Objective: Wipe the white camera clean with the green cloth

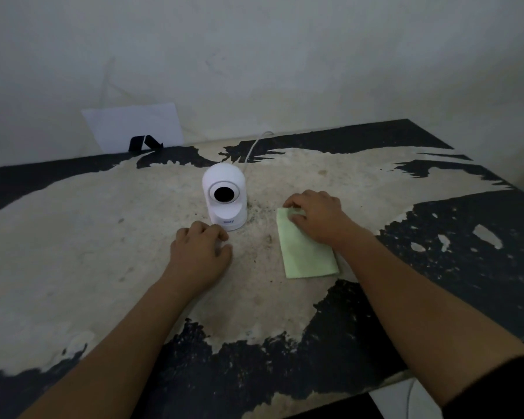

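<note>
Step in hand: picking up green cloth (307, 252), folded flat on desk (73, 237) right of white camera (225, 196). Right hand (316, 217) pressing on its far end, grip not closed. Left hand (200, 252) empty, loosely curled near camera base. Pinch far edge, lift cleanly; steady base, mind cable (254, 146).

You see a white camera (225, 196) with a black lens at frame centre, a pale green cloth (306, 249) right of it, a black-and-cream mottled table (103, 237).
</note>
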`<state>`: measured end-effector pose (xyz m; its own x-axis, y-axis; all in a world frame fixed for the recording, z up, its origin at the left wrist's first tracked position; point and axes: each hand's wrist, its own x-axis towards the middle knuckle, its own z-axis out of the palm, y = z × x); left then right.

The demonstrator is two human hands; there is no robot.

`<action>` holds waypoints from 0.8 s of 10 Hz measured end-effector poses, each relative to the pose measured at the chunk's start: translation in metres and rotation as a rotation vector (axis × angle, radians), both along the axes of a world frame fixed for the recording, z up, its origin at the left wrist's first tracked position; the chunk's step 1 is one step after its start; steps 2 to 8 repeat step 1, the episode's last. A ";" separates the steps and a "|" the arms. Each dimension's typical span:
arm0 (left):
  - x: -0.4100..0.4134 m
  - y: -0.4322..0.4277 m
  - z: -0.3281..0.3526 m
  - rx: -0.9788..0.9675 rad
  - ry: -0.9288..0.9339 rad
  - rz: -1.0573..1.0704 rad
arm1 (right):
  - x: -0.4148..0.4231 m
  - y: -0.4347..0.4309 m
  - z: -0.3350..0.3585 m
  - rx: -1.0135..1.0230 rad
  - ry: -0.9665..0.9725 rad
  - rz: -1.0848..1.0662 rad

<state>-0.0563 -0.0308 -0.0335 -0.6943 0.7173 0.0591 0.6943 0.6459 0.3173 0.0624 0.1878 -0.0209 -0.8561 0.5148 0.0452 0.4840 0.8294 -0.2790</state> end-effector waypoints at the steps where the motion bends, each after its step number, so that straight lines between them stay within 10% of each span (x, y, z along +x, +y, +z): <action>1: -0.001 -0.001 -0.002 0.025 -0.008 -0.012 | 0.001 0.000 -0.003 -0.003 0.085 -0.060; 8: -0.001 -0.001 -0.002 0.025 -0.008 -0.012 | 0.001 0.000 -0.003 -0.003 0.085 -0.060</action>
